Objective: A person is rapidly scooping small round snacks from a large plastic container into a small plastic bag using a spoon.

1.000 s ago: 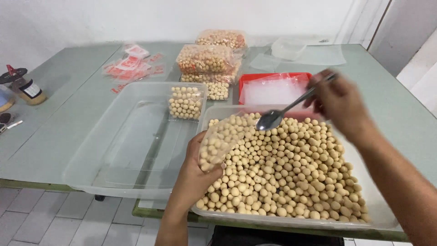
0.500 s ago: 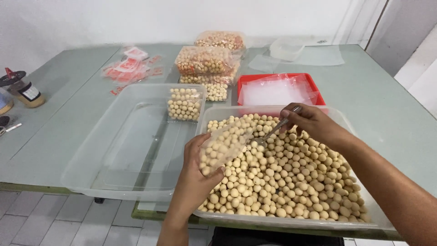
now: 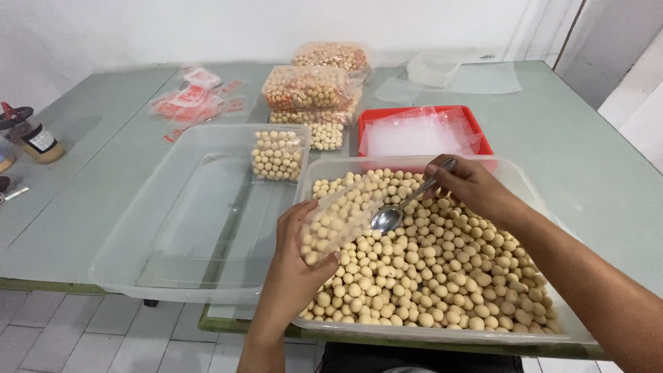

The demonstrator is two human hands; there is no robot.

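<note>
Pale round balls [image 3: 442, 269] are heaped in a clear tub [image 3: 311, 181] on the desk [image 3: 573, 159]. A small clear bag [image 3: 338, 220], partly filled, is gripped by the left hand [image 3: 297, 266] over the tub's left edge. A metal spoon [image 3: 404, 204] is pinched by the right hand [image 3: 469, 186], its bowl at the bag's mouth.

The jar [image 3: 31, 135] at the left edge is cut off.

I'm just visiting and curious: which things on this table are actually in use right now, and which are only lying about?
In use:
left hand holding a small clear bag
right hand with a metal spoon
tub of pale balls

Lying about:
empty clear tub
red tray
filled packs
jar
</note>
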